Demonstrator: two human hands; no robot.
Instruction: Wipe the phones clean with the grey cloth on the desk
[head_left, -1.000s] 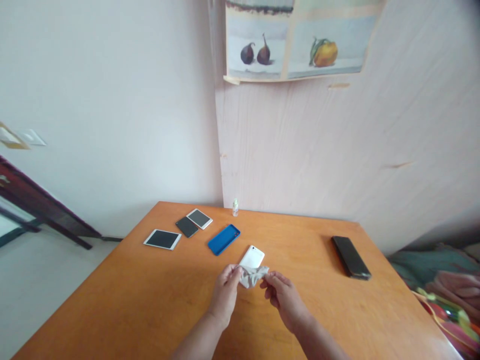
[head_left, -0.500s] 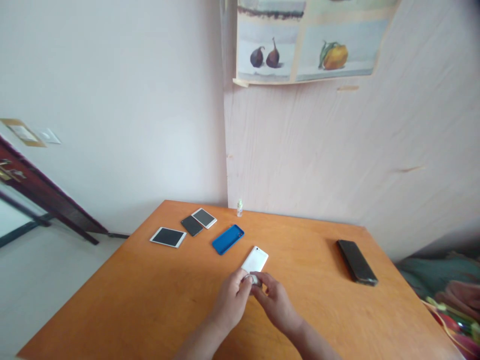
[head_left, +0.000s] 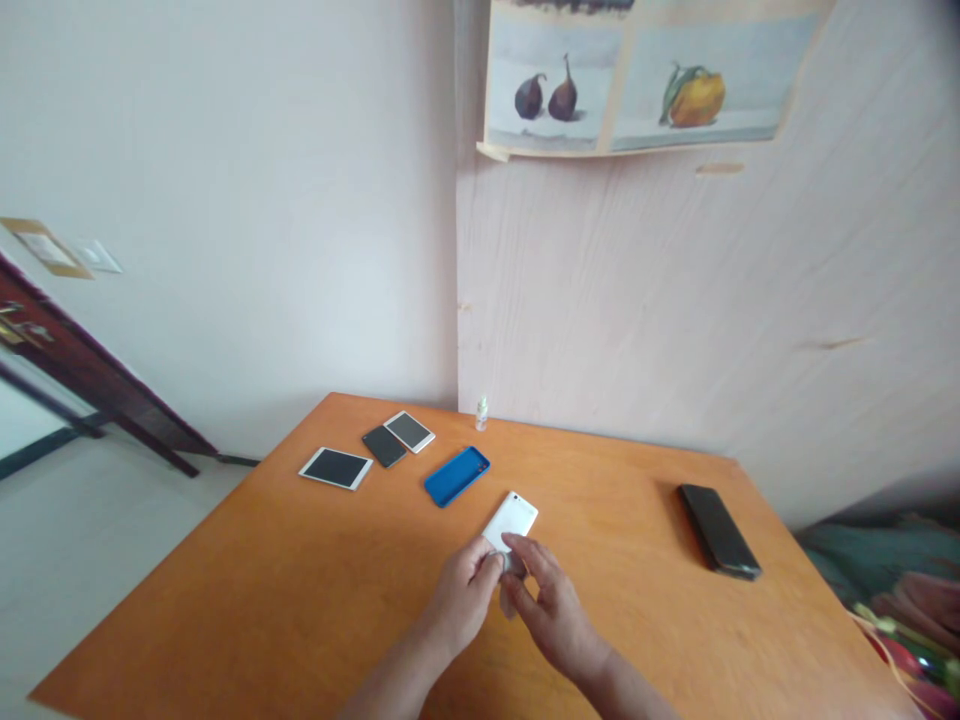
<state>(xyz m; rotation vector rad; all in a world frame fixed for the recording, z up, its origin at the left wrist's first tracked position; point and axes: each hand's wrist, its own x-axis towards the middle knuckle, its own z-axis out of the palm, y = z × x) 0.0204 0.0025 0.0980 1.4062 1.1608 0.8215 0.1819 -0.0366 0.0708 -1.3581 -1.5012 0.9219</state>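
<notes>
A white phone (head_left: 511,516) points away from me, its camera end free and its back facing up. My left hand (head_left: 461,590) is closed on its near left part, the thumb on top. My right hand (head_left: 551,600) meets the phone's near right end, fingers bent and one fingertip on the white back. Something small and pale shows between my right fingers and below them; I cannot make out what it is. The phone's near end is hidden by my fingers. Beyond it lies a blue phone case (head_left: 457,476), open side up.
On the wooden table (head_left: 300,600), a white tablet-like device (head_left: 336,468), a dark phone (head_left: 383,446) and a white phone with dark screen (head_left: 410,431) lie at the left. A small spray bottle (head_left: 481,413) stands by the wall. A black case (head_left: 718,531) lies at the right.
My right fingers have lifted and spread a little, one reaching farther up the phone's back. The pale thing now hangs lower under them. My left hand keeps its hold; the view has shifted slightly.
</notes>
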